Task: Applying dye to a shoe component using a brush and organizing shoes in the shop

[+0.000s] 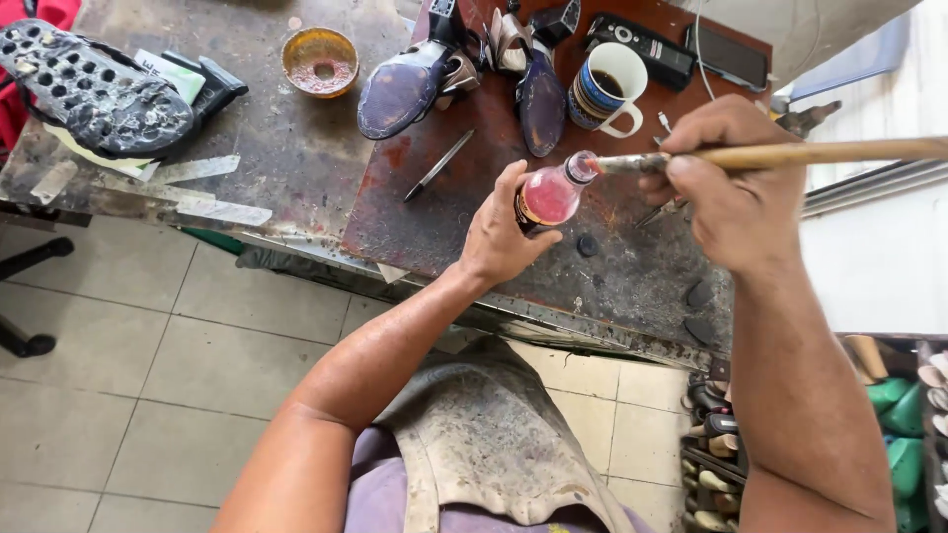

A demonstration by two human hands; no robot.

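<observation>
My left hand (497, 232) grips a small clear bottle (553, 192) of pink-red liquid, tilted with its neck pointing right. My right hand (726, 183) holds a long wooden-handled brush (810, 153), its bristle tip in the bottle's open mouth. Both hands hover over a stained, dark workbench (612, 276). Just beyond the bottle lie two dark high-heeled shoes (400, 89), soles up, and a striped mug (604, 87) of dark liquid.
A small round bowl (319, 61) of reddish paste sits at the back. A studded black sole (94, 89) lies far left, a thin metal tool (439, 163) mid-bench, a remote (647, 44) and phone (729, 54) at the back. Shoe lasts (904, 424) fill shelves at lower right.
</observation>
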